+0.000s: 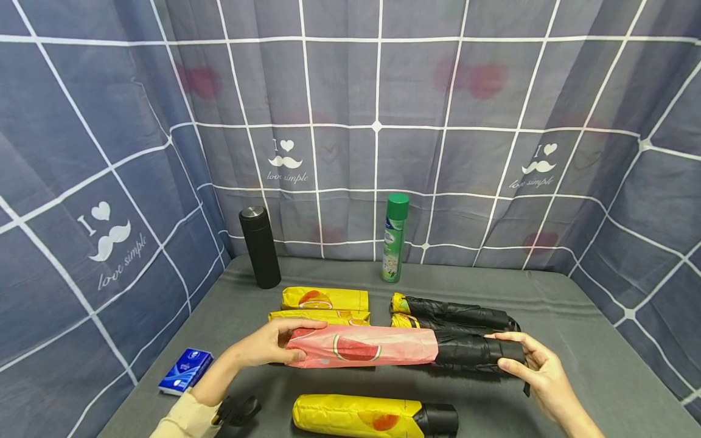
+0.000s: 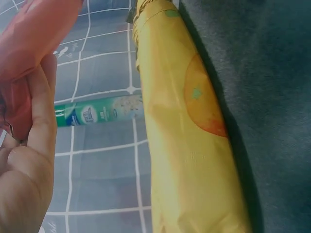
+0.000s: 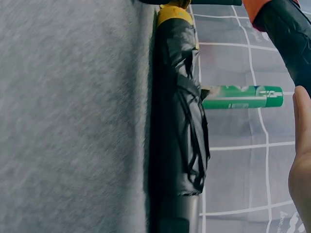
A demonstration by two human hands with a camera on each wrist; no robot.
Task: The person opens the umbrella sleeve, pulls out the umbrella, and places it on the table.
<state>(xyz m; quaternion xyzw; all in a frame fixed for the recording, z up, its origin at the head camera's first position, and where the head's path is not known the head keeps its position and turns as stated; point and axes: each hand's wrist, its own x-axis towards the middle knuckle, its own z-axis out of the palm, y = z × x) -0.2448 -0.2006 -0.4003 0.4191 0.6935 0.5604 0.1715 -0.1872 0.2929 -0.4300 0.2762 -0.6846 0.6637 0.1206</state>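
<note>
Both hands hold a black folded umbrella [image 1: 465, 350] level above the grey table, most of it inside a pink sleeve [image 1: 408, 347] with a watermelon print. My left hand [image 1: 265, 347] grips the sleeve's left end between thumb and fingers. At the other end, my right hand [image 1: 539, 368] pinches the black handle. In the right wrist view the sleeve's edge sits round the black umbrella [image 3: 286, 36]. Behind, several yellow sleeves [image 1: 328, 298] lie at left, and black folded umbrellas [image 1: 457, 310] with yellow ends at right. A yellow-sleeved umbrella [image 1: 356, 413] lies in front, black handle to the right.
A black thermos [image 1: 260, 249] stands at the back left, and a green spray can [image 1: 394, 240] near the back middle. The blue tissue pack [image 1: 186, 371] lies by the left edge. Grey checked curtains [image 1: 345, 158] enclose the back and sides.
</note>
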